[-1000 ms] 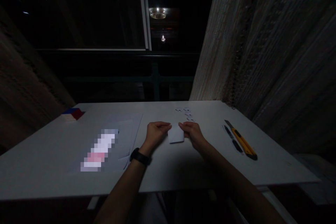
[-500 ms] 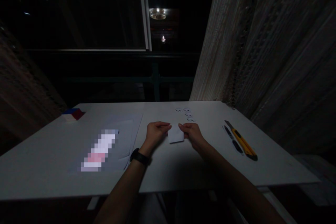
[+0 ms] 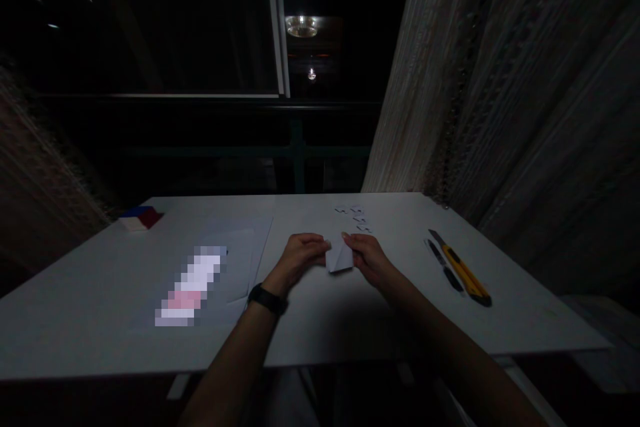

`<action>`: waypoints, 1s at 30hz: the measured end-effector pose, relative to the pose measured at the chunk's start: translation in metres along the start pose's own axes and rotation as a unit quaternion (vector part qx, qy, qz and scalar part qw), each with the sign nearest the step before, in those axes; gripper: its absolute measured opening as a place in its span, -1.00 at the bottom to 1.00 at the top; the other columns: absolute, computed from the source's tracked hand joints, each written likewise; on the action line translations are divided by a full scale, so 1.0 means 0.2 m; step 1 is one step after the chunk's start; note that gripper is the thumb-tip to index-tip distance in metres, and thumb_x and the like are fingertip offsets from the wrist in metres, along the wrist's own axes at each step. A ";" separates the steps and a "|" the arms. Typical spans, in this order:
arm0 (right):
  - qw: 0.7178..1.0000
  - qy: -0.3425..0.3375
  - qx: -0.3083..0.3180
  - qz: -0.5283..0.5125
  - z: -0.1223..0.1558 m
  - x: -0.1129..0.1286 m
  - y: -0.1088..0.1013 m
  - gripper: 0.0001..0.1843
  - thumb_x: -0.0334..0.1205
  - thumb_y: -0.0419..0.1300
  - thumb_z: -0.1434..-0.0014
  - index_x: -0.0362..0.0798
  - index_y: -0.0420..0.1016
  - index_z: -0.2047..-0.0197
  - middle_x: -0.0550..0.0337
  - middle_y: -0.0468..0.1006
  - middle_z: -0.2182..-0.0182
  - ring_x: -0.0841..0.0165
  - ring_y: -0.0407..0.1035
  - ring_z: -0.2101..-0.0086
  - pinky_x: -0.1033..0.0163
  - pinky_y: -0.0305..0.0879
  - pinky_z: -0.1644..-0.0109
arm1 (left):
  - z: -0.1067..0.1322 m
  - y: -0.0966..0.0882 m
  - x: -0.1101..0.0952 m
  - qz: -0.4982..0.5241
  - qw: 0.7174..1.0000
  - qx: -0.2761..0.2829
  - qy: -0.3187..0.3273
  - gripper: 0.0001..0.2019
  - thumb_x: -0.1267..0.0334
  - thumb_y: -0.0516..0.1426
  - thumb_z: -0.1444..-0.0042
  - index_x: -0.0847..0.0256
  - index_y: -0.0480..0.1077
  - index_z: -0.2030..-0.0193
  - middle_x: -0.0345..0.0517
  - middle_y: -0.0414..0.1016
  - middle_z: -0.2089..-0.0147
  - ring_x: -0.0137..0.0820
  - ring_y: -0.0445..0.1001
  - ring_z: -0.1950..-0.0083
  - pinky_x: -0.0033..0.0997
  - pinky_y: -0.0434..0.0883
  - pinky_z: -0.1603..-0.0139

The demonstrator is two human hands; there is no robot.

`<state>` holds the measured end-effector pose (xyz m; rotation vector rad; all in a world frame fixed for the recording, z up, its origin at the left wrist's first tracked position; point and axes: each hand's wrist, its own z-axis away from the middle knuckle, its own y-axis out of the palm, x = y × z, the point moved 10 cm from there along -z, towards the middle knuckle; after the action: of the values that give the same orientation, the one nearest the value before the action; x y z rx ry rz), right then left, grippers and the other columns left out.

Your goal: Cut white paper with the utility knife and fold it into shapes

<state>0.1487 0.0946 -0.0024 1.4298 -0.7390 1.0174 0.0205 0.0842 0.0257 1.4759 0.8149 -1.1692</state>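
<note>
A small white piece of folded paper (image 3: 340, 259) is held up between my two hands over the middle of the table. A diagonal crease or edge runs across its face. My left hand (image 3: 301, 255) grips its left side, thumb at the upper left corner, with a dark watch on the wrist. On the other side, my right hand (image 3: 368, 255) pinches the upper right corner and right edge. Just beyond the hands lie several small folded paper pieces (image 3: 357, 219).
White sheets of paper (image 3: 240, 260) lie left on the white table (image 3: 310, 340), partly under a blurred-out patch. A coloured cube (image 3: 141, 218) sits at the far left. To the right are a yellow box cutter (image 3: 465, 272) and a dark pen (image 3: 445, 267). Curtains (image 3: 400, 80) hang behind.
The paper has turned slightly and moved a little right, and a diagonal line now shows on its formerly plain face. My left hand has shifted slightly right; both hands keep their hold.
</note>
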 end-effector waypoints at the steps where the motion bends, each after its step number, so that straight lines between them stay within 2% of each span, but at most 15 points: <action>1: 1.000 -0.006 -0.010 -0.002 0.00 0.01 -0.01 -0.66 -0.06 0.38 0.27 -0.16 0.44 0.57 0.18 0.47 0.62 0.44 0.33 0.59 0.33 0.29 0.47 | 0.00 0.00 0.01 -0.011 1.000 0.000 -0.004 -0.67 0.25 0.36 0.36 0.39 0.44 0.44 -0.07 0.49 0.49 -0.44 0.45 0.51 -0.42 0.44 0.44; 6: 0.997 -0.037 -0.059 0.024 0.00 0.04 -0.05 -0.64 -0.02 0.37 0.26 -0.15 0.43 0.58 0.21 0.45 0.64 0.43 0.34 0.58 0.32 0.29 0.49 | -0.03 -0.04 0.03 -0.063 0.998 -0.032 -0.001 -0.69 0.22 0.35 0.33 0.41 0.44 0.48 -0.06 0.48 0.54 -0.41 0.45 0.53 -0.41 0.44 0.46; 12: 0.995 -0.030 -0.077 0.053 0.01 0.03 -0.07 -0.64 -0.01 0.35 0.25 -0.17 0.47 0.54 0.16 0.49 0.60 0.39 0.38 0.56 0.27 0.33 0.46 | -0.04 -0.10 0.02 -0.073 0.992 -0.096 0.025 -0.71 0.24 0.34 0.31 0.41 0.44 0.49 -0.09 0.46 0.55 -0.46 0.42 0.55 -0.46 0.42 0.50; 17: 0.993 -0.039 -0.098 0.051 0.01 0.04 -0.09 -0.66 -0.06 0.38 0.29 -0.18 0.45 0.60 0.16 0.48 0.63 0.40 0.36 0.59 0.28 0.31 0.50 | -0.04 -0.09 0.03 -0.067 0.994 -0.081 0.012 -0.70 0.23 0.35 0.33 0.41 0.42 0.49 -0.09 0.46 0.57 -0.43 0.43 0.56 -0.42 0.43 0.50; 24: 0.991 -0.062 -0.089 0.072 0.03 0.08 -0.07 -0.67 -0.06 0.36 0.27 -0.18 0.46 0.62 0.19 0.45 0.65 0.42 0.33 0.61 0.32 0.25 0.54 | -0.02 -0.05 0.01 -0.049 0.998 -0.043 0.009 -0.68 0.17 0.32 0.25 0.42 0.43 0.45 -0.06 0.47 0.53 -0.43 0.44 0.52 -0.45 0.42 0.49; 27: 0.990 -0.068 -0.082 0.090 0.03 0.09 -0.06 -0.67 -0.06 0.35 0.26 -0.17 0.45 0.64 0.22 0.42 0.68 0.45 0.30 0.63 0.34 0.20 0.57 | -0.02 -0.04 0.01 -0.047 0.998 -0.037 0.009 -0.70 0.18 0.32 0.26 0.40 0.41 0.50 -0.11 0.44 0.57 -0.46 0.42 0.55 -0.47 0.41 0.52; 30: 0.988 -0.077 -0.086 0.098 0.03 0.09 -0.06 -0.67 -0.06 0.35 0.25 -0.17 0.44 0.65 0.23 0.41 0.68 0.45 0.29 0.63 0.34 0.19 0.56 | -0.02 -0.05 0.01 -0.057 0.997 -0.053 0.011 -0.70 0.22 0.35 0.33 0.38 0.37 0.57 -0.15 0.41 0.60 -0.47 0.40 0.59 -0.49 0.40 0.56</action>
<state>0.1674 0.0913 0.0094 1.3133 -1.0717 0.9745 0.0121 0.0902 0.0207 1.3726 0.9729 -1.1770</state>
